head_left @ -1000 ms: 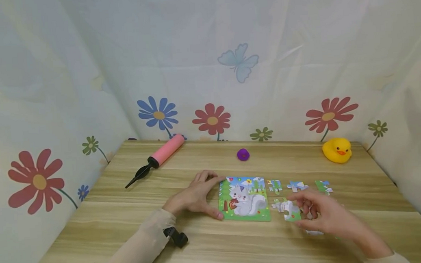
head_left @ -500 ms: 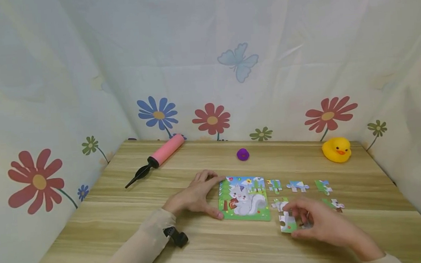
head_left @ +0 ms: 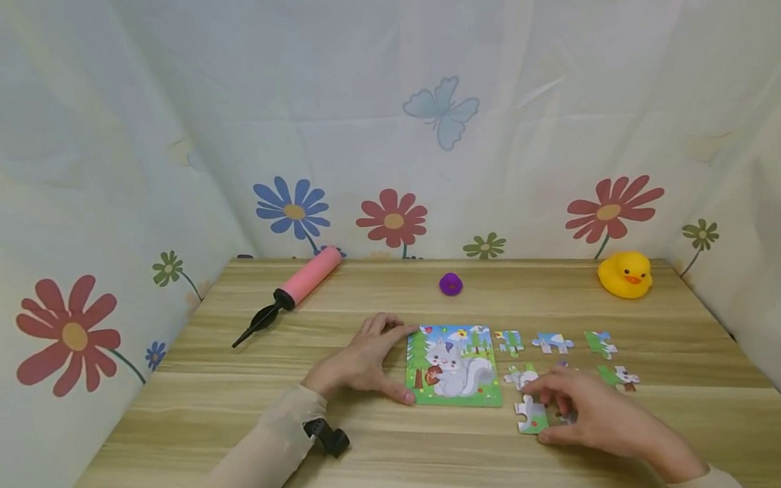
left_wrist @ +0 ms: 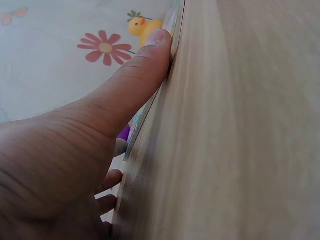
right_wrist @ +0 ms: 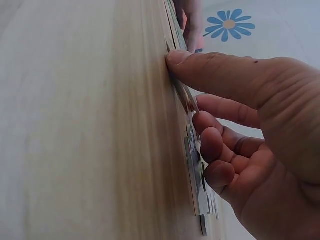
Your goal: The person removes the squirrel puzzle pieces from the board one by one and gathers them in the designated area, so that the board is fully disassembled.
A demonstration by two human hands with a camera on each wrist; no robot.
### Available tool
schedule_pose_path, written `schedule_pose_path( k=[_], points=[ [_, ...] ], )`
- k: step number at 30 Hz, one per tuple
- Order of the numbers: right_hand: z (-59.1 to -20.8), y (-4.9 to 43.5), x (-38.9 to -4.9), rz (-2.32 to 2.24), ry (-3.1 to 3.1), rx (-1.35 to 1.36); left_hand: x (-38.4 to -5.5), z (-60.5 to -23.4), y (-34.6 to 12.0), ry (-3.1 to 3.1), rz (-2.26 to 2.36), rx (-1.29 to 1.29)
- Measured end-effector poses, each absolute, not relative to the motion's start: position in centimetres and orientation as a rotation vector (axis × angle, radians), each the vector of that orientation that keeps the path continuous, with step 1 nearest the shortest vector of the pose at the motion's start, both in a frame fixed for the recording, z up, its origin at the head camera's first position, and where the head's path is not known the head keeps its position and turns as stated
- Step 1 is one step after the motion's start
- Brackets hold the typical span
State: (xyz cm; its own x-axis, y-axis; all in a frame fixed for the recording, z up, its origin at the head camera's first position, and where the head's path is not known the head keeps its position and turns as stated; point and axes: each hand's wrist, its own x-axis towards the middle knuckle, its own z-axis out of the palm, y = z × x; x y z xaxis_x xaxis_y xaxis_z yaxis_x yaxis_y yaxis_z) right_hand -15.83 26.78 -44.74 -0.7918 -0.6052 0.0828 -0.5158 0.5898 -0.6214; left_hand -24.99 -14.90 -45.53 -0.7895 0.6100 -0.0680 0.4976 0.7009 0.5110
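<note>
A square puzzle picture (head_left: 450, 366) of a grey squirrel lies flat on the wooden table. My left hand (head_left: 365, 363) spans its left side, thumb at the lower left corner and index finger at the upper left. In the left wrist view, the straight thumb (left_wrist: 132, 80) presses on the board's edge. My right hand (head_left: 596, 415) pinches a green and white puzzle piece (head_left: 532, 415) by its right side, close over the table. From the right wrist view, that piece stands slightly tilted between thumb and index finger. Another piece (head_left: 520, 376) lies just above it; more pieces are partly hidden under the hand.
Several loose pieces lie farther right, among them a tree piece (head_left: 509, 342), a sky piece (head_left: 552, 342) and a green one (head_left: 600, 344). At the back are a pink hand pump (head_left: 311, 277), a small purple toy (head_left: 451, 284) and a yellow rubber duck (head_left: 625, 275).
My right hand has moved left and nearer to me, bringing the pinched piece down below the neighbouring piece and turning it straighter. Pieces at the right are now uncovered. My left hand stays put.
</note>
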Motion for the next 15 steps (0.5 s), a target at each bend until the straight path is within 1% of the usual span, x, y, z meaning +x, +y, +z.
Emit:
schedule_pose_path(
  k=[15],
  points=[
    [-44.79,26.78,-15.94,-0.935,2.680,-0.903,-24.93,-45.47,-14.82,2.678,0.725,0.904]
  ],
)
